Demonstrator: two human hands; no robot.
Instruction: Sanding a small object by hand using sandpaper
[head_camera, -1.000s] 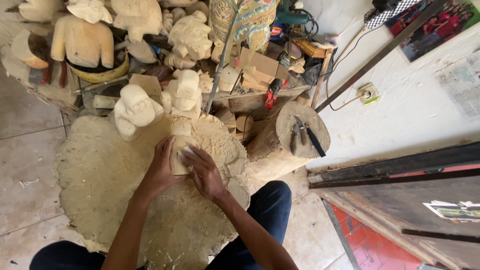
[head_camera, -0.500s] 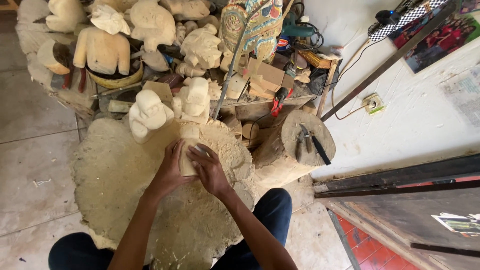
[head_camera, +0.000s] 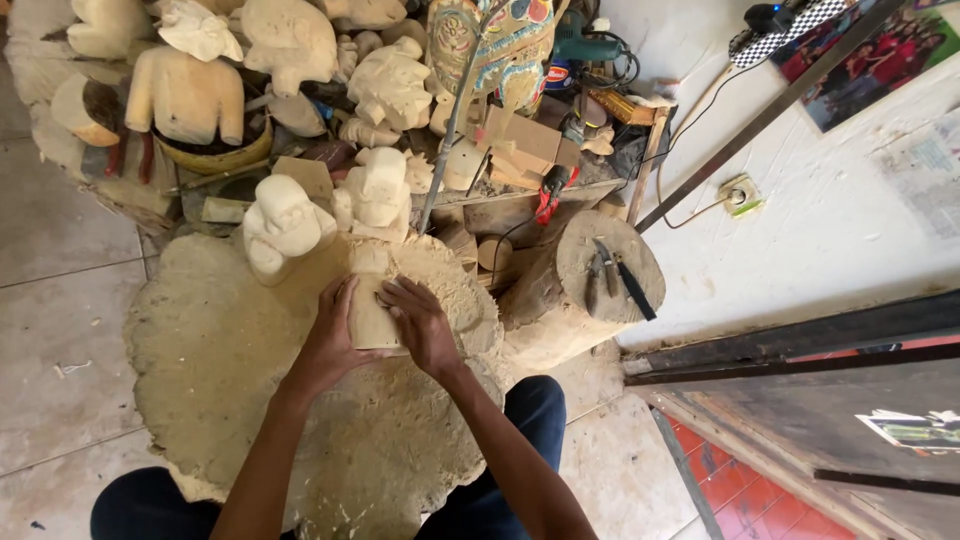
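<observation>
A sawdust-caked mat (head_camera: 220, 380) fills the frame's centre; on it, the pale wooden block (head_camera: 372, 318) is now gripped more squarely between the left hand (head_camera: 330, 345) and right hand (head_camera: 422, 325), suggesting closer shaping.

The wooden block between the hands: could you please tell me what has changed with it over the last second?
Little changed. Both hands, left hand and right hand, keep their grip on the wooden block; the right fingers shifted slightly across its top. The block stays on the sawdust mat, and the carved figures behind are unmoved.
</observation>
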